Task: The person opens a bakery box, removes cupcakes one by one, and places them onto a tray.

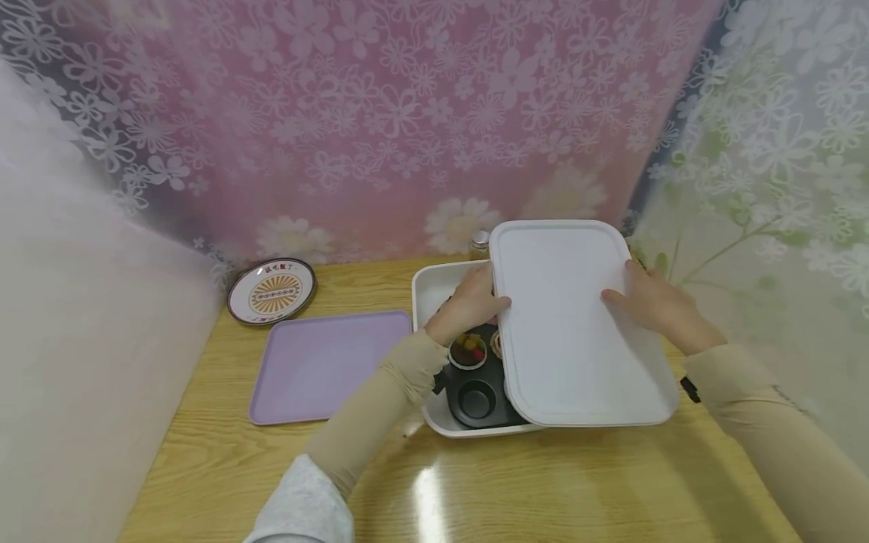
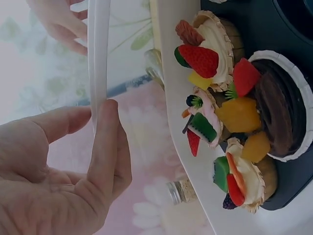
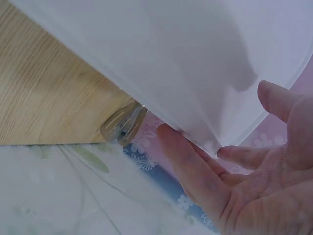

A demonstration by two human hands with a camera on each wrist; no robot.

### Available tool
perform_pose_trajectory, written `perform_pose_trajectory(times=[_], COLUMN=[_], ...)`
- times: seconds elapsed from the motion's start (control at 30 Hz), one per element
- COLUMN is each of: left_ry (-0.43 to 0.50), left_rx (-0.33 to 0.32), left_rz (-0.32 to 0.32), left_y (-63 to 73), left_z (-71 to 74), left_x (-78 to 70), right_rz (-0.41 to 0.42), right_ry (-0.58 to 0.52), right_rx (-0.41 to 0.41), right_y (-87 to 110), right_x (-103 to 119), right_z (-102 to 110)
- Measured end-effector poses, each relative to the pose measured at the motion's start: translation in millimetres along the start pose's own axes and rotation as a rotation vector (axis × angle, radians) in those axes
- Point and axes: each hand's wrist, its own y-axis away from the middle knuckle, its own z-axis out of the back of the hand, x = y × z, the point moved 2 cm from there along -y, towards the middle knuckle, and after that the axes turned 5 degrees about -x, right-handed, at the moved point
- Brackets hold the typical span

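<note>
Two opposite long rims of the white lid, held over the white container's right side near the table's right edge, are pinched by left hand and right hand, suiting presumably light, stiff, slippery plastic.

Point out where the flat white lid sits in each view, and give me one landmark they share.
Head: the flat white lid is right of centre, its broad face showing.
Left wrist: upper left, seen edge-on as an upright strip.
Right wrist: it fills the top, from upper left across to the right edge.
Shared landmark: the blue-grey band beside the pink on the flowered backdrop.
</note>
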Motion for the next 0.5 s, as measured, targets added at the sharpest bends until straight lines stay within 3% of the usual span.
perform_pose_trajectory(times=[0.17,0.37,0.5], left_ry=[-0.013,0.119,0.142], left_rx=[0.002,0.032,0.024], left_rz=[-0.017,0.004,-0.017], left_y=[-2.2,-5.2,-9.1], left_z=[-5.8,-15.6,-23.1], left_x=[-5.9,-12.7,-12.9], right_rz=[-0.011,-0.045,-0.064], right_ry=[-0.002,-0.009,-0.021], right_rx=[-0.002,-0.004,-0.026], right_y=[5.0,11.9,14.9], right_x=[-3,-8,-14], right_z=[5,8,9])
